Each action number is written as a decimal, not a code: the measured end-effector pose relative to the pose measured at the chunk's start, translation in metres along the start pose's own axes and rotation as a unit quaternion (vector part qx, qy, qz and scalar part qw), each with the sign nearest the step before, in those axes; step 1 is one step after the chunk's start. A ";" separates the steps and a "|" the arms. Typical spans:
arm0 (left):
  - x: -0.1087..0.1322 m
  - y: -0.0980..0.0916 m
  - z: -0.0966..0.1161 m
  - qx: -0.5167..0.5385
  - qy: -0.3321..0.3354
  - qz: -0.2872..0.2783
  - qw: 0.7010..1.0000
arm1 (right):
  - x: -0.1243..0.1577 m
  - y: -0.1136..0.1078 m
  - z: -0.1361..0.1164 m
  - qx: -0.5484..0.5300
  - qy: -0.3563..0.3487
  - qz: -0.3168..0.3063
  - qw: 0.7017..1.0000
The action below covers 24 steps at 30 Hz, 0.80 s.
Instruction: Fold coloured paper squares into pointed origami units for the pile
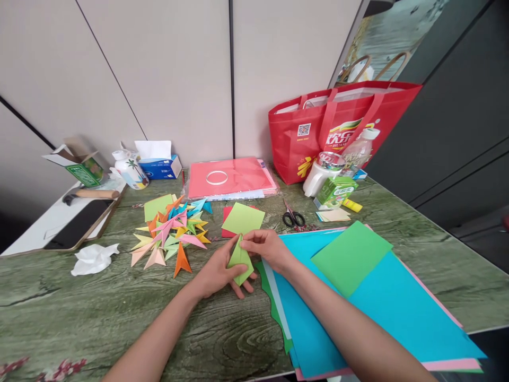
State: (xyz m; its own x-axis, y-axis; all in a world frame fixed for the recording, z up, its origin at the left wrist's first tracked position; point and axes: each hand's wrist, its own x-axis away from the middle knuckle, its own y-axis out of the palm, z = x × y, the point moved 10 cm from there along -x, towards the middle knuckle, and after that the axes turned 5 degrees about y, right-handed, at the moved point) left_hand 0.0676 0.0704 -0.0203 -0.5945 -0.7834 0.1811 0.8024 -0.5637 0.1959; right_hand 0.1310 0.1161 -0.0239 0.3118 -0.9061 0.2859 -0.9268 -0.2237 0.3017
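Note:
Between my hands, above the table, is a light green folded paper (240,261), shaped like a narrow kite with its point toward the back. My left hand (220,268) holds it from the left, thumb on top and fingers beneath. At the upper tip, the thumb and fingertips of my right hand (268,248) pinch the paper's edge. Just behind lies a flat light green square sheet (243,217) over a red sheet (228,229). To the left is a pile of folded paper pieces (170,231) in many colours, with an orange one (182,261) at its near edge.
Large blue sheets (382,318) with a green square (353,257) lie under my right forearm. Black scissors (293,217), a green box (336,192) and a red bag (302,135) stand behind. At left are a crumpled tissue (94,259), a phone (79,224) and a hammer (93,194).

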 end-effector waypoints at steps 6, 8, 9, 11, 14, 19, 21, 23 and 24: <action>0.000 0.006 -0.003 -0.004 0.000 -0.032 0.999 | -0.003 0.001 -0.003 -0.007 -0.013 -0.041 0.999; 0.001 0.007 -0.003 -0.005 0.001 -0.039 0.999 | -0.003 -0.001 -0.003 -0.004 -0.017 -0.028 0.999; 0.001 0.008 -0.003 -0.006 0.002 -0.040 0.999 | -0.003 -0.002 -0.004 -0.004 -0.018 -0.021 1.000; 0.001 0.008 -0.002 -0.010 0.005 -0.041 0.999 | -0.002 -0.003 -0.005 -0.002 -0.023 -0.009 1.000; 0.001 0.007 -0.002 -0.020 0.007 -0.035 0.999 | -0.001 -0.002 -0.008 0.008 -0.031 0.003 0.999; 0.000 0.005 -0.002 -0.029 -0.004 -0.016 0.999 | 0.000 -0.003 -0.013 0.059 -0.056 0.040 0.996; 0.000 0.004 -0.003 -0.024 -0.012 -0.010 1.000 | 0.001 -0.006 -0.016 0.100 -0.080 0.071 0.989; -0.001 0.003 -0.004 -0.012 -0.014 -0.005 1.000 | 0.002 -0.008 -0.021 0.137 -0.106 0.097 0.980; -0.001 0.003 -0.004 -0.004 -0.013 -0.002 1.000 | 0.003 -0.008 -0.023 0.145 -0.116 0.101 0.977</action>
State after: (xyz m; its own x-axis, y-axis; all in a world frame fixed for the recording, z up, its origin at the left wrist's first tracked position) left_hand 0.0705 0.0683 -0.0237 -0.5992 -0.7739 0.2049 0.8000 -0.5693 0.1893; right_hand 0.1439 0.1234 -0.0048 0.0914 -0.9918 0.0895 -0.9954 -0.0936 -0.0208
